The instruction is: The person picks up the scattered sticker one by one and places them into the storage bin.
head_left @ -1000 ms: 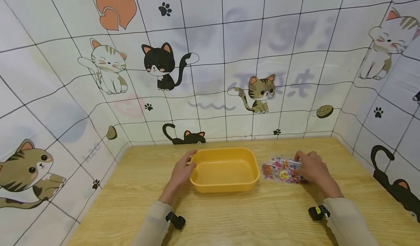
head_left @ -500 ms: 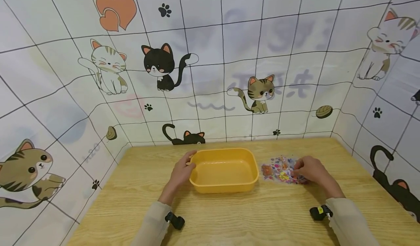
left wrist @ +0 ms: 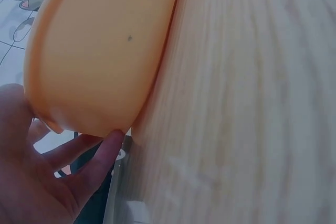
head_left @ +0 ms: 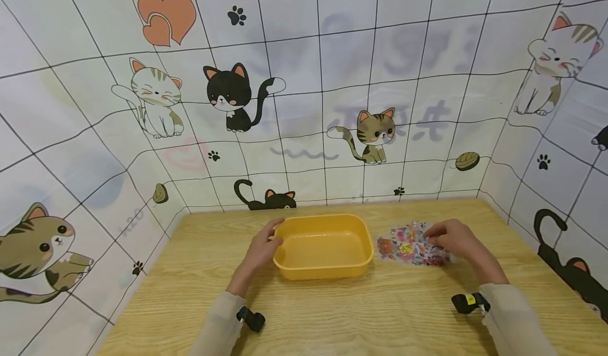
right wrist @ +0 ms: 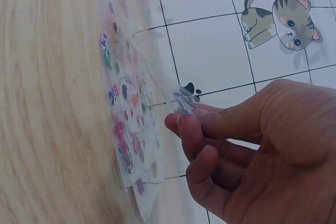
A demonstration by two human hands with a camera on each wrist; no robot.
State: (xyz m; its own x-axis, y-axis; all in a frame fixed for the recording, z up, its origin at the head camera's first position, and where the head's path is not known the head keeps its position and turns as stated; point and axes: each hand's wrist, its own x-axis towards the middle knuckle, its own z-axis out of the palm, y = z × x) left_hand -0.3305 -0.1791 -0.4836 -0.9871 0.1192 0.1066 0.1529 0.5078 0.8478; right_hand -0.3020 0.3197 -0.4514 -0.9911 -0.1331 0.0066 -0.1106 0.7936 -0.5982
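Head view: your left hand (head_left: 258, 247) grips the left end of the smooth, round-cornered yellow tub (head_left: 325, 251); your right hand (head_left: 453, 237) pinches clear, crinkled film (head_left: 406, 247) with colourful prints, just right of the tub. Wood-grain table (head_left: 356, 314) spreads between your arms; the film's markings are too blurred to read.

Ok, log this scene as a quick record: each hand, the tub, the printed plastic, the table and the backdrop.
Left hand: grips the left end of the yellow tub
Right hand: pinches the printed plastic
Yellow tub: upright on the table
Printed plastic: clear, colourful prints, right of the yellow tub
Table: wood-grain top
Backdrop: grid lines, cartoon cats
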